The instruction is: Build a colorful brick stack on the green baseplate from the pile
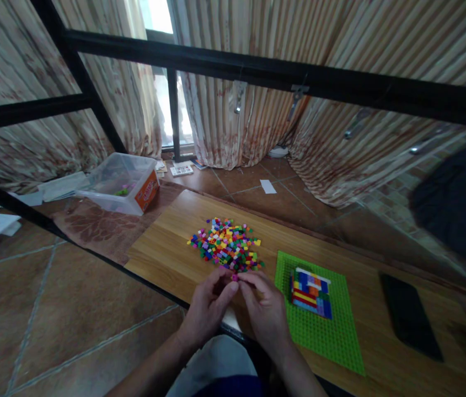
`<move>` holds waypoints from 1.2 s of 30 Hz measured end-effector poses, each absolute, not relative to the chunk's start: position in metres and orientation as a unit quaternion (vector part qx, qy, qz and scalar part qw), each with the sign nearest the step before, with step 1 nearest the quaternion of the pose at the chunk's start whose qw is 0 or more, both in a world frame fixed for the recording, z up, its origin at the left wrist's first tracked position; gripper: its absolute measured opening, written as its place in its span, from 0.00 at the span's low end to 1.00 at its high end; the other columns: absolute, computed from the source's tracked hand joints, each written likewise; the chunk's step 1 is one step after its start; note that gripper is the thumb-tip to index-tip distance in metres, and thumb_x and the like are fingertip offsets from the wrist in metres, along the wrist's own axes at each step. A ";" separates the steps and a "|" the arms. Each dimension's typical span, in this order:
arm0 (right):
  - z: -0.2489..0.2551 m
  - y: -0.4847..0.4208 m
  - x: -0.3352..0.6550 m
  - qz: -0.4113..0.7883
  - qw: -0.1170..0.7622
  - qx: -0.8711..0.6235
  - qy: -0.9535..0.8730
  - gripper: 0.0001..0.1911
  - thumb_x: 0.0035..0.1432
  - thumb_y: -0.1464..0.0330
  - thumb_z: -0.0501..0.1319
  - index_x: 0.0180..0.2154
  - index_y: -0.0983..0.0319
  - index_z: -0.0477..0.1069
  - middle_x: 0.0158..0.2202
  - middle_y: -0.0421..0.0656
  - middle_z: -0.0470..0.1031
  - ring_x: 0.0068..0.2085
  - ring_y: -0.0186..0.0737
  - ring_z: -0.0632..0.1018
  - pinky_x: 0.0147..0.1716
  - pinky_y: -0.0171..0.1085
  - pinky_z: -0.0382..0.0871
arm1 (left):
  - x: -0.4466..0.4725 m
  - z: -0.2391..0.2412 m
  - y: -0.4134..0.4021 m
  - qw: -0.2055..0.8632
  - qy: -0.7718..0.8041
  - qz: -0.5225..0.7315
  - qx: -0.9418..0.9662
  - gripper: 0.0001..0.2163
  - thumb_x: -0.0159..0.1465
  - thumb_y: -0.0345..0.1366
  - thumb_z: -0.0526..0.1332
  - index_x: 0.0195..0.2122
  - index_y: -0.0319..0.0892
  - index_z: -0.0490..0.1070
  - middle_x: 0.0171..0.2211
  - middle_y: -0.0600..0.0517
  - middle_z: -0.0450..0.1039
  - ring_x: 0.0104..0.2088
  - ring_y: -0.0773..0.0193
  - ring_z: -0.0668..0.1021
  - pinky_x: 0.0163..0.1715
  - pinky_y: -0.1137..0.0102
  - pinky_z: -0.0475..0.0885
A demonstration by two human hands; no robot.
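Head view, folks: from where I'm standing, the left hand (205,306) and right hand (268,309) meet over the near edge of the wooden table (166,231), with 1 tiny pink brick (235,278) between them. Fingers are narrow, thumb and fingertip of each hand pinched in on it.

— Why 2 hands for something that small?

— My guess: easier to turn and control with fingertips on both sides. Can't tell which hand does more of the gripping, fingers cover most of it.

— Which way's it pointing?

— No clue tbh. Too small, so I can't read its long axis or whether the studs face up. It's just in front of the loose brick pile (228,242), near side.

— And the green baseplate (327,347)?

— Just beside the right hand. Its long sides run from the far side of the table back toward the person, a bit slanted. The multicolored brick block (311,295) sits on its far half, looks closer to square, with a white strip (313,275) along the far edge, slanting nearer toward the right.

— Handy layout, I'd say: pile ahead, plate at the right, both in easy reach.

— Yep. The dark flat slab (410,317) lies past the plate, probably parked there to stay out of the way.
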State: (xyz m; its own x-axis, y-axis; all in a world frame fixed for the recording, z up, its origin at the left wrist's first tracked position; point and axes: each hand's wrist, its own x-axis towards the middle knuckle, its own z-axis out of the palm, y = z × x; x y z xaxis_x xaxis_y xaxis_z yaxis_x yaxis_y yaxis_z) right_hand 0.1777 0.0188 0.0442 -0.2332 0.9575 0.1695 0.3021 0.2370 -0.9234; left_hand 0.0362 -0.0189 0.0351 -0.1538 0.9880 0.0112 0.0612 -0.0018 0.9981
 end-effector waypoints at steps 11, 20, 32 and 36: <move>0.033 0.015 0.191 0.387 0.410 -0.525 -0.638 0.10 0.61 0.63 0.58 0.37 0.58 0.77 0.37 0.42 0.78 0.41 0.38 0.77 0.42 0.36 0.70 | 0.052 0.033 -0.015 0.651 0.470 0.548 0.237 0.16 0.55 0.46 0.68 0.36 0.38 0.73 0.27 0.54 0.74 0.25 0.70 0.73 0.29 0.74 0.68; 0.019 0.036 0.199 0.253 0.355 -0.570 -0.696 0.12 0.61 0.65 0.56 0.40 0.60 0.77 0.40 0.47 0.78 0.43 0.44 0.77 0.47 0.43 0.68 | 0.054 0.029 -0.013 0.650 0.479 0.551 0.210 0.17 0.54 0.45 0.70 0.37 0.40 0.70 0.32 0.53 0.76 0.28 0.69 0.76 0.33 0.73 0.70; 0.037 0.005 0.182 0.451 0.377 -0.539 -0.603 0.13 0.60 0.60 0.57 0.32 0.59 0.77 0.31 0.41 0.78 0.34 0.38 0.77 0.35 0.35 0.69 | 0.052 0.031 -0.013 0.604 0.493 0.523 0.344 0.14 0.58 0.47 0.65 0.31 0.39 0.69 0.25 0.56 0.67 0.27 0.69 0.68 0.30 0.75 0.64; 0.032 0.006 0.182 0.506 0.382 -0.533 -0.561 0.13 0.57 0.60 0.59 0.30 0.61 0.77 0.28 0.40 0.78 0.32 0.37 0.77 0.34 0.35 0.69 | 0.049 0.031 -0.014 0.620 0.484 0.502 0.360 0.14 0.58 0.47 0.65 0.32 0.39 0.69 0.24 0.57 0.65 0.26 0.70 0.65 0.28 0.76 0.62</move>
State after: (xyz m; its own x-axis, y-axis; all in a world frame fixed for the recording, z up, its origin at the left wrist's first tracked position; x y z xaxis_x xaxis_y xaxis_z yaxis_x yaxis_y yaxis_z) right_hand 0.1825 0.0055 0.0321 -0.1415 0.9837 -0.1112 0.2113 -0.0797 -0.9742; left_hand 0.0485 -0.0144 0.0311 0.0271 0.9710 -0.2377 -0.2740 0.2359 0.9323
